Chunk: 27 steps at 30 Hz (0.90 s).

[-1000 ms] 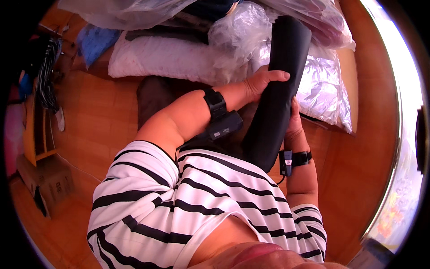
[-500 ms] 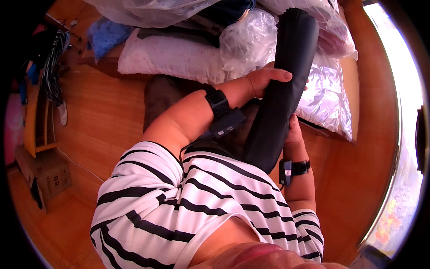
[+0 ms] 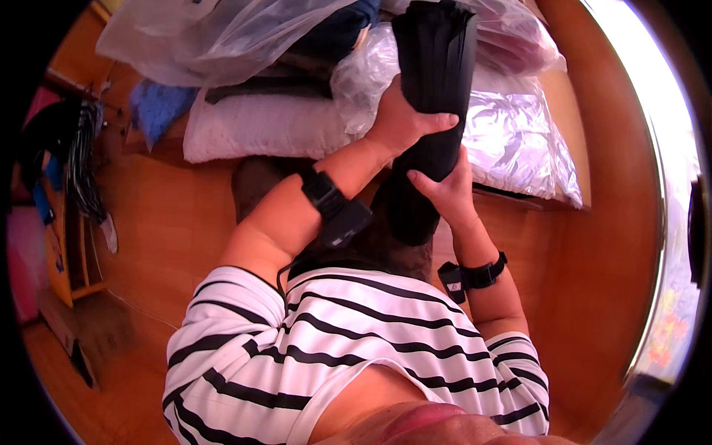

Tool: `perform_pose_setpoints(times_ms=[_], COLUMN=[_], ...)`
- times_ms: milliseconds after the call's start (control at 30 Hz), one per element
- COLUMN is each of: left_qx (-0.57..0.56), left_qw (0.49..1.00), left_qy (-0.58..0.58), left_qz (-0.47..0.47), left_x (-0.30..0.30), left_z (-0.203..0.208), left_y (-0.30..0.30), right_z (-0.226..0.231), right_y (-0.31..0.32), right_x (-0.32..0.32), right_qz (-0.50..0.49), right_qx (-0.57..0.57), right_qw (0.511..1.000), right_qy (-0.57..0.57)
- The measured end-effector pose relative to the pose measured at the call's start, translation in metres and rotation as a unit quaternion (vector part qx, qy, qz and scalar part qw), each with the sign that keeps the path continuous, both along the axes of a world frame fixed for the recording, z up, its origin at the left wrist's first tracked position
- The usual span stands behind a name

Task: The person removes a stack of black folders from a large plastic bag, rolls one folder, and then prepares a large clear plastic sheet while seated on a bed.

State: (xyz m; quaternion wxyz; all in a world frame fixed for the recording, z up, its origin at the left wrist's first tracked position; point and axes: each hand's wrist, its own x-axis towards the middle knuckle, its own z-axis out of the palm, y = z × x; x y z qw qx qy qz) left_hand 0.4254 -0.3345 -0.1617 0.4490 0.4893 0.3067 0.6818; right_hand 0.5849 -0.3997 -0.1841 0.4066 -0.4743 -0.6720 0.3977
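Observation:
A long black roll of thin, soft-looking sheet material stands tilted in front of my body, its pleated, folded end pointing away from me. My left hand wraps round its middle from the left, thumb lying across the front. Lower down, my right hand grips the roll from the right, with its thumb pressed on the near side. The fingers behind the roll are hidden. Its lower end hangs over my dark-clothed lap. What exactly the roll is made of, I cannot tell.
Beyond the roll lie a white pillow-like bundle, clear plastic bags and a shiny silvery package on a low platform. A blue bag lies to its left. A cardboard box and a wooden frame stand on the left.
The roll has shifted left and away from my body, showing its pleated end more. My right hand has come up round it, thumb now on the near side. My left hand stays on it.

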Motion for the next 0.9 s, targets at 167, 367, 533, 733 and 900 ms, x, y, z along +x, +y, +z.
perform_pose_setpoints(times_ms=[167,367,533,733,900], left_qx=[-0.138,-0.181,-0.150,-0.123,-0.134], left_qw=[0.970,0.916,0.970,0.992,0.988], left_qy=[-0.090,-0.207,-0.117,-0.017,-0.017], left_qz=[-0.177,-0.292,-0.149,0.000,-0.072], left_x=[-0.015,-0.019,-0.010,0.028,0.035], left_z=[0.000,-0.027,-0.013,-0.015,0.002], left_y=[-0.017,-0.018,-0.018,-0.019,-0.026], right_z=[0.011,-0.006,-0.006,-0.006,-0.004], right_y=[-0.003,-0.001,-0.004,-0.006,0.007], right_x=[0.008,0.021,-0.004,0.004,0.021], right_qz=[0.114,0.215,0.052,-0.031,0.017], right_qx=[-0.185,-0.307,-0.004,0.052,-0.082], right_qw=[0.955,0.884,0.996,0.998,0.984], right_qy=[0.202,0.278,0.079,0.017,0.156])
